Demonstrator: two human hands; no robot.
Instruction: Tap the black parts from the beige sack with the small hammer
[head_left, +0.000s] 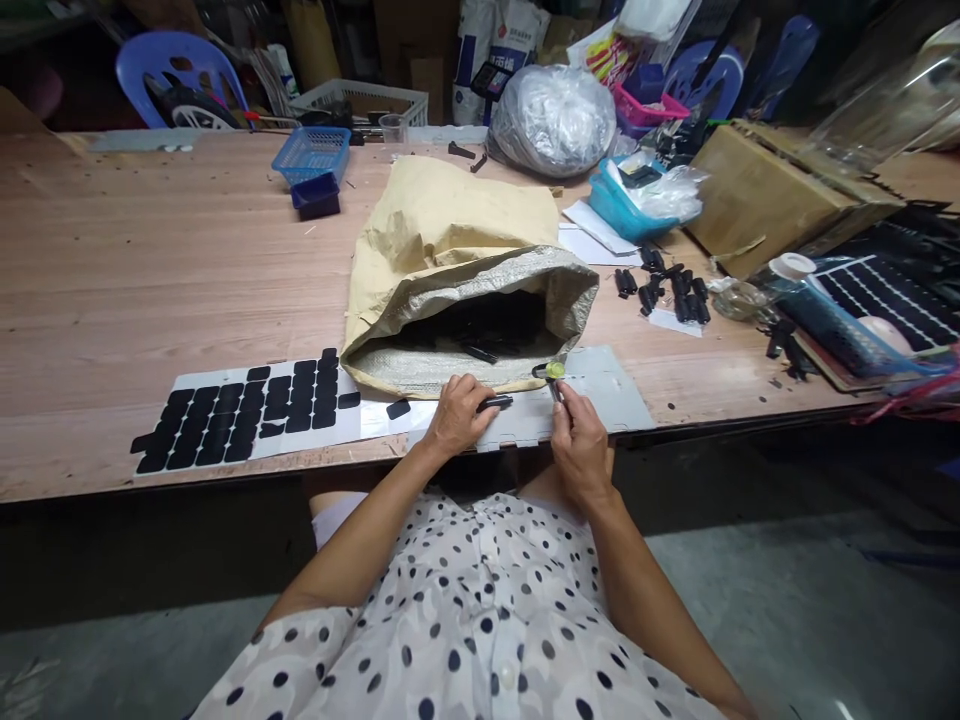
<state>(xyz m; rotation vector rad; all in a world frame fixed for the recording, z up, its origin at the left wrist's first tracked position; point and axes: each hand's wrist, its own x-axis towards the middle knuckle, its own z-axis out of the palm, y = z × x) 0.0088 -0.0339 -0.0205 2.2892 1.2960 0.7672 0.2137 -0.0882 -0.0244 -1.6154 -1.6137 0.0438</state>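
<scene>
My left hand (456, 415) is closed on a small black plastic part (495, 402), pressing it down near the table's front edge. In my right hand (581, 440) is a small hammer (551, 370) with a dark head and a yellow-green face, held by its handle. The hammer's head is raised to the right of the black part, apart from it. Both hands are over a grey board (607, 390). Just beyond them a tan woven sack (457, 215) lies with its mouth towards me, and dark parts show inside.
A sheet of black rounded pads (232, 415) lies to the left. Several black parts (679, 290) are heaped at right, near a blue basket (622, 205) and a cardboard box (772, 195). Behind the sack are a stuffed plastic bag (555, 120) and a small blue basket (311, 155).
</scene>
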